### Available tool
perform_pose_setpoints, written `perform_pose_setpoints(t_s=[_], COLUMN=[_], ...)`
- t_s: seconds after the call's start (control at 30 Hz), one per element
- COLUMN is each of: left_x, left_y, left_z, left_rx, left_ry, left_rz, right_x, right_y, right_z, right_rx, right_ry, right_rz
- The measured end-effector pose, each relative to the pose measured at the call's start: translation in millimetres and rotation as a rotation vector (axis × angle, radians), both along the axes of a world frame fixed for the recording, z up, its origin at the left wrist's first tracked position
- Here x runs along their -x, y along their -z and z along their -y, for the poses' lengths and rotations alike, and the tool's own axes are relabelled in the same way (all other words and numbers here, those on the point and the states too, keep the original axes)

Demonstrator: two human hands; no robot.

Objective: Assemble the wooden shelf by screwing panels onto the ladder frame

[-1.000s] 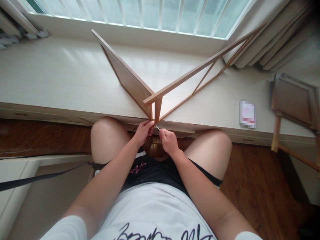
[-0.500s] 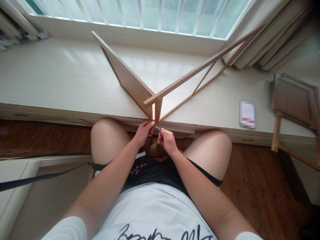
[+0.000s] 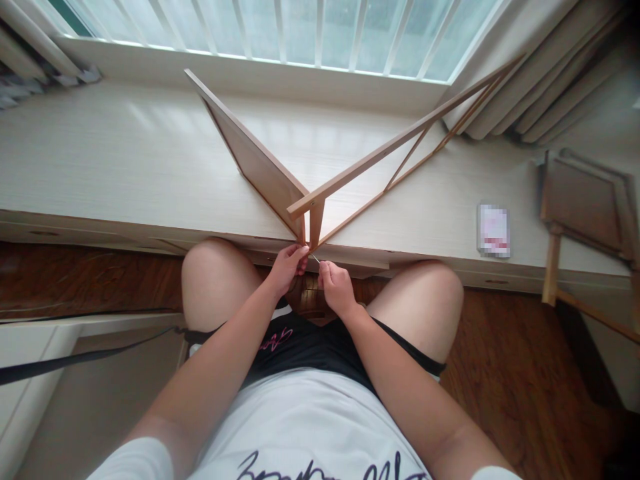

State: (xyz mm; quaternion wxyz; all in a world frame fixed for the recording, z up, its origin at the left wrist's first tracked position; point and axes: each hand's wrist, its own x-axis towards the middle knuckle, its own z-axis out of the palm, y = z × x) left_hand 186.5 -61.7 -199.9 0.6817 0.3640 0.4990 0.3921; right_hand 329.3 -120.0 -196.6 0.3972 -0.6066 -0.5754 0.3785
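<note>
A wooden frame (image 3: 370,165) stands on the pale ledge, spread in a V with a flat panel (image 3: 250,153) as its left side. The two sides meet at the near edge, just above my hands. My left hand (image 3: 289,268) is closed on the frame's lower corner, thumb on top; whatever else its fingers pinch is hidden. Close beside it, my right hand (image 3: 337,285) is closed round a thin metal tool (image 3: 315,257) with a straight shaft. The shaft points up and left to that same corner. Its tip is too small to make out.
The pale ledge (image 3: 125,153) runs below a barred window (image 3: 300,33). A small pixelated packet (image 3: 494,230) lies on it at right. Another wooden piece with a panel (image 3: 583,200) stands at far right. My knees flank the ledge's front.
My right hand's fingers have turned and closed more tightly round the tool, with less of its shaft showing. The left hand and the frame stay in about the same place.
</note>
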Motion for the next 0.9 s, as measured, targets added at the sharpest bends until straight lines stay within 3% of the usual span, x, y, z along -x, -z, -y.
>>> perform_pose_setpoints(t_s=[0.33,0.63,0.9], left_x=[0.0,-1.1,-3.1], left_y=[0.4,-1.0,-1.1], left_z=[0.8,1.9,3.4], left_rx=[-0.006,-0.006,-0.014], left_ry=[0.005,0.004,-0.029], left_rz=[-0.008,0.017,0.026], right_x=[2.0,6.3,5.3], right_y=[7.2,4.1,-1.7], right_z=[-4.8,-8.0,-9.4], right_rx=[0.326,0.552,0.718], right_ry=[0.02,0.018,0.031], right_rz=[-0.816,-1.149,-1.298])
